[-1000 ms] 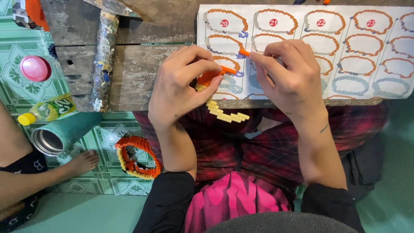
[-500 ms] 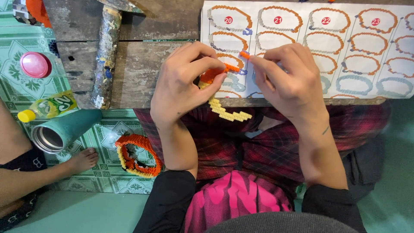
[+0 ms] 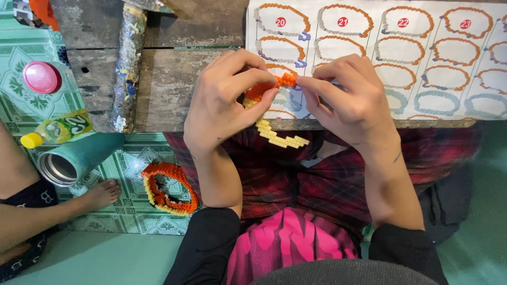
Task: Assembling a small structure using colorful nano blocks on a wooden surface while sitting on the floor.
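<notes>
We hold both hands up in front of us, just over the near edge of the wooden table (image 3: 174, 89), forearms rising from our lap and wrists bent inward so the fingertips meet. Our left hand (image 3: 224, 103) curls over, thumb and forefinger pinched on the orange end of a bead strip (image 3: 274, 132), whose yellow tail hangs down in a curve below the palm, over our red plaid lap. Our right hand (image 3: 351, 100) faces it, thumb and forefinger closed on the same orange end, right at the point where the two hands touch; the other fingers (image 3: 338, 66) are folded loosely above. Behind the hands, a pattern sheet (image 3: 422, 58) with rows of drawn bead loops lies on the table. Down on the green tiled floor (image 3: 132, 211) to our left lies an orange and yellow bead ring (image 3: 169, 188), near a teal metal cup (image 3: 74, 158) on its side and a small yellow-capped bottle (image 3: 55, 129).
</notes>
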